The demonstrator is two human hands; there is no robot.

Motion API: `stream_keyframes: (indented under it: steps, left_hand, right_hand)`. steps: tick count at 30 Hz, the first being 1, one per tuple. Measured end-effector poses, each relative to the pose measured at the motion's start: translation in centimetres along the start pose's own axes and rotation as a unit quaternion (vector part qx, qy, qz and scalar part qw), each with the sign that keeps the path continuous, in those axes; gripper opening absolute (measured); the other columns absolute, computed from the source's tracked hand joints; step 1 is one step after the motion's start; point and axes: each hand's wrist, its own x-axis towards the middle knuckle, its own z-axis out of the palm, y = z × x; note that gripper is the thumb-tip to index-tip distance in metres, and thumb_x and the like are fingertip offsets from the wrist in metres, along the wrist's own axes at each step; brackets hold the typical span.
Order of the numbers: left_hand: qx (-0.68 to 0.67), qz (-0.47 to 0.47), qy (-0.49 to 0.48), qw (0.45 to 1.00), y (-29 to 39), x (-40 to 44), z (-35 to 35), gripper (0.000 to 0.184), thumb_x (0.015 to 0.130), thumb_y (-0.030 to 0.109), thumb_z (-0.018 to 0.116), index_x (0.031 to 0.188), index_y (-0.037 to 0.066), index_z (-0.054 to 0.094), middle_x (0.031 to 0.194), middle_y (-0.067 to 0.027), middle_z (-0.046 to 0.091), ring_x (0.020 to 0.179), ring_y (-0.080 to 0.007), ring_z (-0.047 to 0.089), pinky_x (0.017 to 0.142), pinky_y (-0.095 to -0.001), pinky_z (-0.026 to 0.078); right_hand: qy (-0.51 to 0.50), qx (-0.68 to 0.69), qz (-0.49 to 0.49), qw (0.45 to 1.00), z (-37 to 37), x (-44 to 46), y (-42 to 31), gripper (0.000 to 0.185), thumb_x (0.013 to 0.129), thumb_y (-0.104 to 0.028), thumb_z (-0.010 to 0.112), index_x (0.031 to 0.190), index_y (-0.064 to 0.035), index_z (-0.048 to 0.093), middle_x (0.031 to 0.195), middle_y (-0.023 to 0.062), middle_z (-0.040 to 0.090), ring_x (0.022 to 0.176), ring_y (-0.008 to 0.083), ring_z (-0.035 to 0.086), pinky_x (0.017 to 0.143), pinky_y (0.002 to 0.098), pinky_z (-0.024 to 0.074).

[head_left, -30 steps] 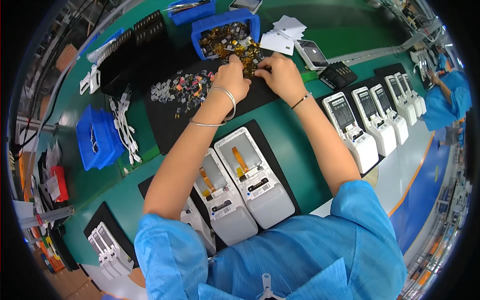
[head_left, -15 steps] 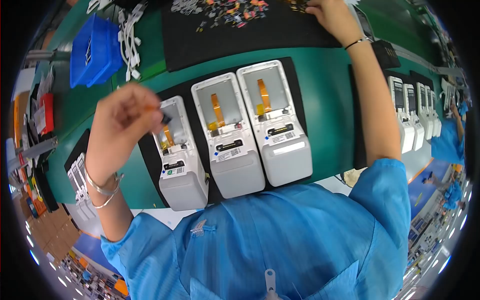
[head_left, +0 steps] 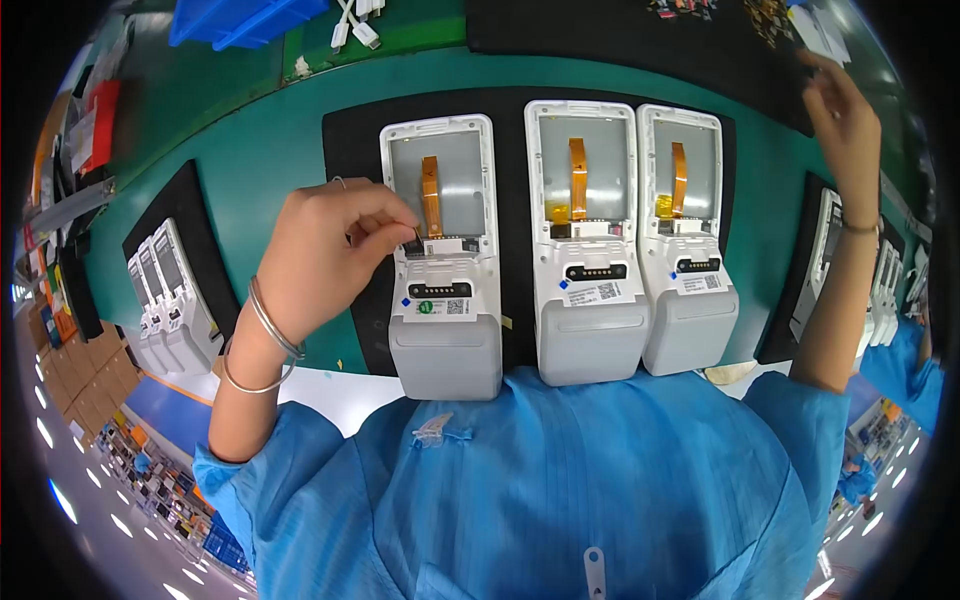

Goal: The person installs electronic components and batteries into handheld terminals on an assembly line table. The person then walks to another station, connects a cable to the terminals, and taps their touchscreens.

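Observation:
My left hand (head_left: pixel 335 255) reaches in from the left, thumb and forefinger pinched on a small dark piece (head_left: pixel 415 241) at the left edge of the leftmost white-and-grey handheld device (head_left: pixel 447 345). That piece is mostly hidden by the fingertips. An orange flex ribbon (head_left: pixel 431 195) lies in the device's upper frame, just right of the fingers. Up at the far right, my right hand (head_left: pixel 848 120) is over the black mat's edge, thumb and forefinger apart. Near its fingertips lies a heap of small brownish-gold parts (head_left: pixel 768 20). I see nothing clearly held there.
Two similar devices, a middle one (head_left: pixel 592 340) and a right one (head_left: pixel 692 330), lie alongside on a black pad (head_left: pixel 350 140). More devices (head_left: pixel 170 300) rest at left and right. A blue bin (head_left: pixel 245 22) and white cables (head_left: pixel 355 28) stand at the back.
The view has shifted, bringing the devices nearer the middle. My left hand has lowered the small dark piece to the leftmost device. My right hand's fingers have parted near the gold heap.

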Motion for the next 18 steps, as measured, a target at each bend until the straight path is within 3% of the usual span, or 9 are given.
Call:
stream_keyframes:
  steps: [3, 6, 8, 15, 18]
  left_hand:
    - [0.042, 0.029, 0.014, 0.999, 0.4, 0.3, 0.0, 0.008, 0.073, -0.001, 0.070, 0.080, 0.001, 0.068, 0.074, -0.0088, 0.062, 0.058, -0.0166, 0.059, 0.053, -0.0274, 0.048]
    - [0.033, 0.053, 0.011, 0.998, -0.2, 0.3, 0.3, 0.012, 0.071, -0.004, 0.072, 0.082, 0.001, 0.069, 0.075, -0.0042, 0.059, 0.052, -0.0082, 0.044, 0.049, -0.0237, 0.037]
    - [0.023, 0.027, -0.001, 0.999, -0.1, 0.4, 0.2, 0.011, 0.072, -0.003, 0.072, 0.082, 0.001, 0.069, 0.075, -0.0040, 0.059, 0.052, -0.0084, 0.044, 0.048, -0.0239, 0.036]
    - [0.024, 0.038, -0.034, 0.998, 0.5, 0.7, -0.5, 0.006, 0.077, -0.003, 0.067, 0.082, 0.000, 0.067, 0.075, -0.0067, 0.063, 0.056, -0.0098, 0.052, 0.049, -0.0220, 0.038]
    - [0.026, -0.013, -0.043, 0.999, 1.6, 0.3, -0.8, 0.006, 0.077, -0.003, 0.066, 0.082, -0.001, 0.066, 0.076, -0.0076, 0.065, 0.060, -0.0114, 0.058, 0.051, -0.0222, 0.041]
  right_hand:
    - [-0.018, 0.086, 0.030, 0.996, -0.7, -2.2, -0.9, 0.025, 0.089, -0.012, 0.062, 0.112, -0.0025, 0.061, 0.092, 0.0065, 0.068, 0.083, 0.0100, 0.064, 0.075, 0.0229, 0.0493]
    - [-0.026, 0.186, 0.086, 0.978, -0.9, -3.9, -2.3, 0.023, 0.091, -0.012, 0.062, 0.107, 0.0036, 0.060, 0.094, 0.0067, 0.067, 0.083, 0.0105, 0.062, 0.077, 0.0231, 0.0485]
    - [-0.025, 0.264, 0.114, 0.958, -0.8, -4.8, -3.1, 0.020, 0.091, -0.011, 0.063, 0.104, 0.0039, 0.060, 0.094, 0.0067, 0.066, 0.083, 0.0103, 0.061, 0.077, 0.0232, 0.0480]
    - [-0.062, 0.243, 0.138, 0.958, 0.8, -6.1, -4.5, 0.018, 0.090, -0.010, 0.063, 0.102, 0.0039, 0.060, 0.095, 0.0065, 0.066, 0.086, 0.0098, 0.060, 0.079, 0.0231, 0.0473]
    - [-0.059, 0.239, 0.139, 0.959, 1.5, -6.3, -4.4, 0.019, 0.090, -0.010, 0.063, 0.104, 0.0038, 0.061, 0.096, 0.0067, 0.066, 0.088, 0.0100, 0.060, 0.079, 0.0228, 0.0472]
